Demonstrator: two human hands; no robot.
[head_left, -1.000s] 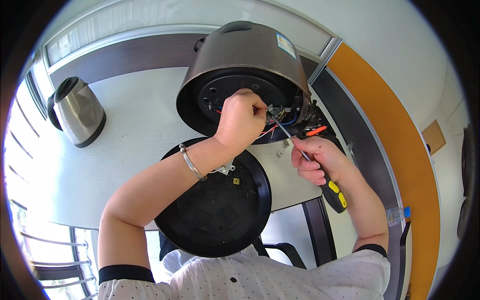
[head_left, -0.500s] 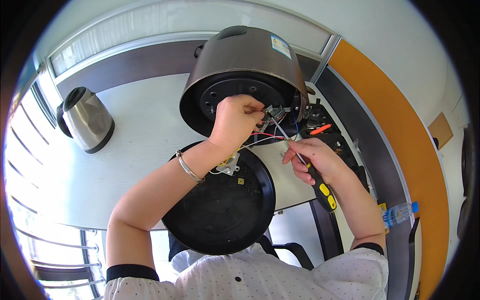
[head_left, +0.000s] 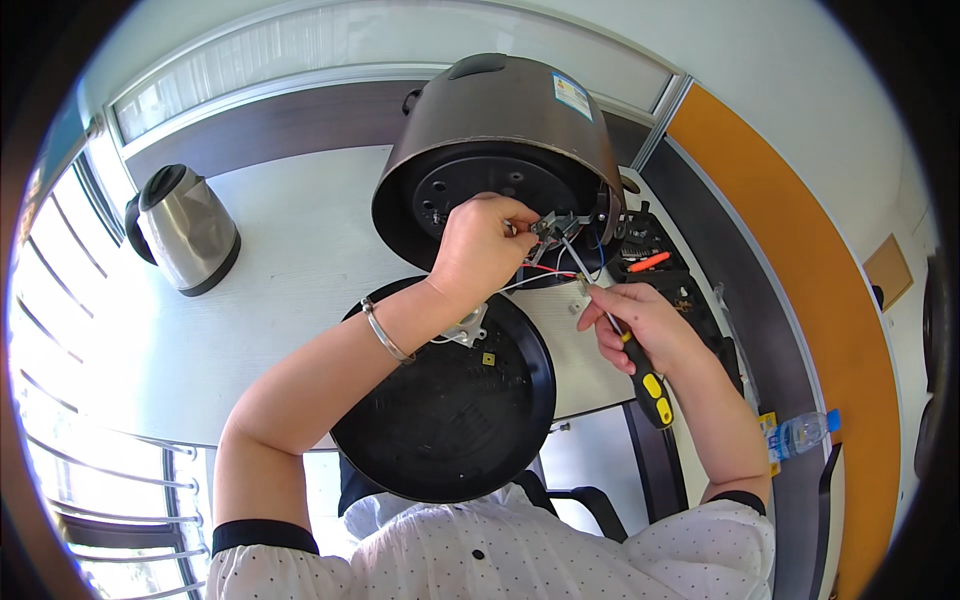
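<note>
A large dark cooker body (head_left: 500, 115) lies on its side, its open underside facing me. My left hand (head_left: 483, 245) is closed in a pinch at the edge of a small metal bracket (head_left: 562, 226) in the lower right of that opening. Red, white and blue wires (head_left: 548, 270) run out below the bracket. My right hand (head_left: 640, 325) holds a screwdriver (head_left: 650, 385) with a black and yellow handle, fingers along its shaft and handle. The screwdriver's tip reaches the bracket, though the exact contact point is too small to tell.
Nearer me, a round black pan-like part (head_left: 440, 440) overhangs the table's front edge, holding a metal fitting (head_left: 468, 328) and a small yellow square piece (head_left: 488, 359). A steel kettle (head_left: 190, 232) stands left. At right are a toolbox (head_left: 655, 290) with an orange-handled tool (head_left: 649, 262) and a plastic bottle (head_left: 803, 434).
The whole view has shifted slightly. The screwdriver's tip sits a little farther right along the bracket, while both hands keep their grips.
</note>
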